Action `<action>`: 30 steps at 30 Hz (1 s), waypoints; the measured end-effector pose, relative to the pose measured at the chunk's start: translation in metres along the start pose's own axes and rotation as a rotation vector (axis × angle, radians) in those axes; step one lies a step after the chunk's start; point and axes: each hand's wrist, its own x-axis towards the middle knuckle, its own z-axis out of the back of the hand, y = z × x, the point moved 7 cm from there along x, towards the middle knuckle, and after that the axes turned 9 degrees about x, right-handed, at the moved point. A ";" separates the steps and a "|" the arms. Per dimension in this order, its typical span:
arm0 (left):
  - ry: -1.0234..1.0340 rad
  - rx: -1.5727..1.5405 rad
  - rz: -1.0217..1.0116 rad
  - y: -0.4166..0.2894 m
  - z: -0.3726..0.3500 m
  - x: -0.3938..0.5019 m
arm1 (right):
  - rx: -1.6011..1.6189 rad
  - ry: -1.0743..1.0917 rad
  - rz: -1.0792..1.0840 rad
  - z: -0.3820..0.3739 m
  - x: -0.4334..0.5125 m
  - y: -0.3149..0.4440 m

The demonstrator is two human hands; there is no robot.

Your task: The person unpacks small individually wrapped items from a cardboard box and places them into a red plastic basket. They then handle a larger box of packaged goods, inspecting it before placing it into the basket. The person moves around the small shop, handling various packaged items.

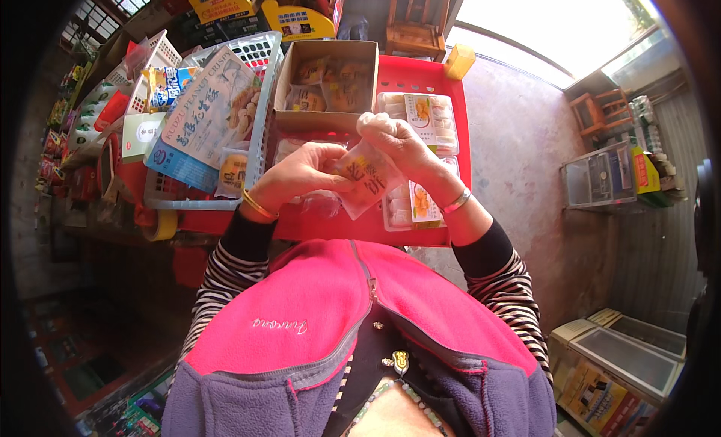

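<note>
Between my two hands is a small clear plastic packet (369, 180) printed with dark characters, held above the red plastic table (417, 70). My left hand (307, 172) pinches its left edge between thumb and fingers. At its upper right, my right hand (394, 141) is curled closed on the edge. Just beyond stands an open cardboard box (326, 120) with several wrapped round cakes (345, 87) inside. To the right lie clear plastic trays of pale pieces (445, 116), one partly behind my right wrist. Crumpled clear film (321, 203) lies below the packet.
At left, a grey plastic basket (270, 99) holds a flat printed bag (203, 116) and a wrapped cake (232, 169). A roll of yellow tape (163, 225) sits by the table's left edge. A yellow box (459, 62) stands at the far right corner, near a wooden chair (417, 34).
</note>
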 end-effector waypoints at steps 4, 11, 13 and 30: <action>0.114 -0.067 0.102 0.005 -0.019 0.010 | -0.032 0.118 -0.057 -0.006 0.001 -0.013; -0.034 -0.145 0.104 0.007 -0.017 0.009 | 0.222 -0.104 -0.073 0.014 0.006 -0.020; -0.054 -0.157 0.101 0.007 -0.012 0.006 | 0.214 -0.149 -0.192 0.029 0.006 -0.018; -0.172 -0.136 -0.056 0.010 0.008 0.009 | 0.140 -0.114 -0.165 0.016 0.002 -0.022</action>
